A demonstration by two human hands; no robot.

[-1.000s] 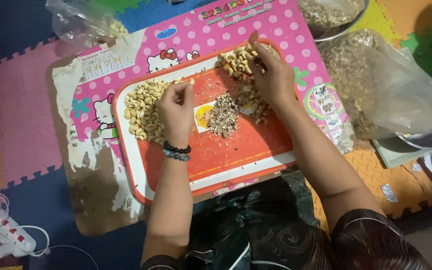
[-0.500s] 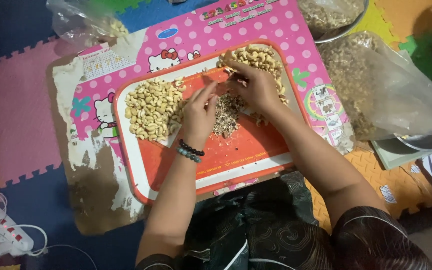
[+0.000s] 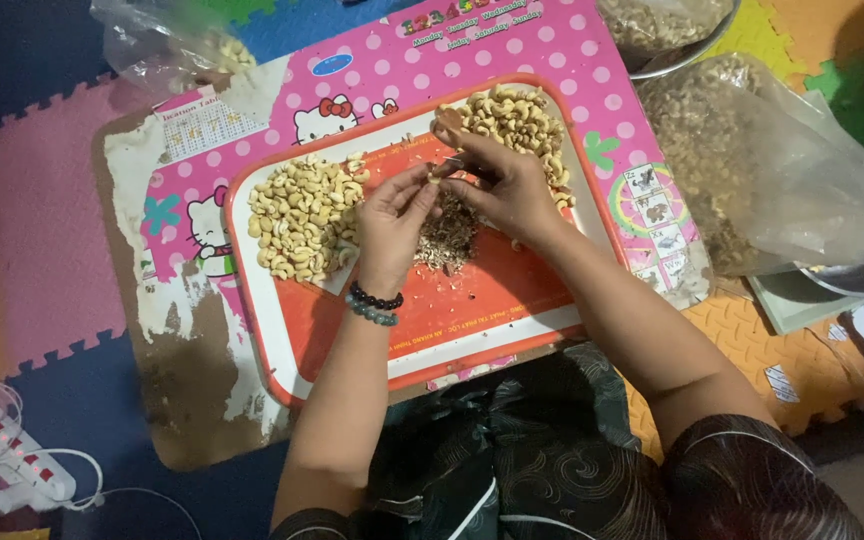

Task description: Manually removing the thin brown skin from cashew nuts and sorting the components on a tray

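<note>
Peeling a cashew nut (image 3: 435,172) above the red tray (image 3: 252,300): left hand (image 3: 392,220) pinches it, right hand (image 3: 502,190) looks closed on a small tool, working over brown flaky skins (image 3: 449,235). Pale curved peeled cashews (image 3: 302,215) heap left, unpeeled cashews (image 3: 517,120) beyond.

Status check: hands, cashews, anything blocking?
Left hand and right hand pinch one cashew together over the husk pile. Peeled cashews heaped left on the tray. Nothing blocking.
</note>
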